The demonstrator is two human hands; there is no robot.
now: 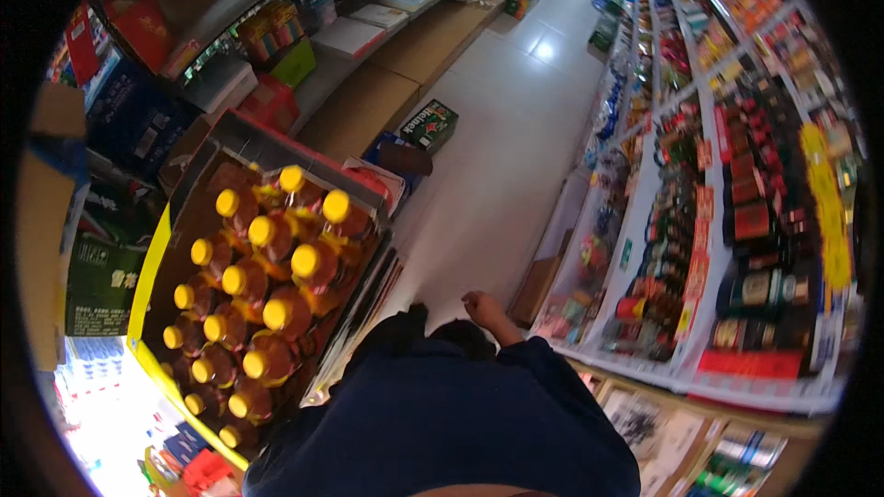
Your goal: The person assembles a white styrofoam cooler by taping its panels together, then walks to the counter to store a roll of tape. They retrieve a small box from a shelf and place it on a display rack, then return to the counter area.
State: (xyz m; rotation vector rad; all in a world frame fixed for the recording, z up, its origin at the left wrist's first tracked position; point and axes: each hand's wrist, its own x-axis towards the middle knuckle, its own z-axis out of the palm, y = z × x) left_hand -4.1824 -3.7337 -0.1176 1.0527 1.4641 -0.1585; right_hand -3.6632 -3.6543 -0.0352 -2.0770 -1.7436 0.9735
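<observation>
Yellow-capped bottles [245, 279] stand upright in close rows at the left of the frame, inside a yellow-edged display bin [147, 287] beside the person's dark blue clothing [442, 423]. The right hand [482, 306] hangs at the lower centre, over the pale floor [497, 175] and well apart from the bottles; no object shows in its grip. Its fingers look loosely curled, but at this size I cannot tell whether they are parted or pressed together. The left hand is out of sight, so its grip cannot be told either. Nearest to the right hand, just to its right in the frame, is a brown carton [539, 293] at the foot of the stocked shelves [622, 290].

The step in hand looks like standing or walking in the aisle, with no handling visible. As a judgement, any next move on the bottles would call for turning toward the left of the frame, bringing a hand over the bin and closing it around one cap or neck without knocking its close-set neighbours.
</observation>
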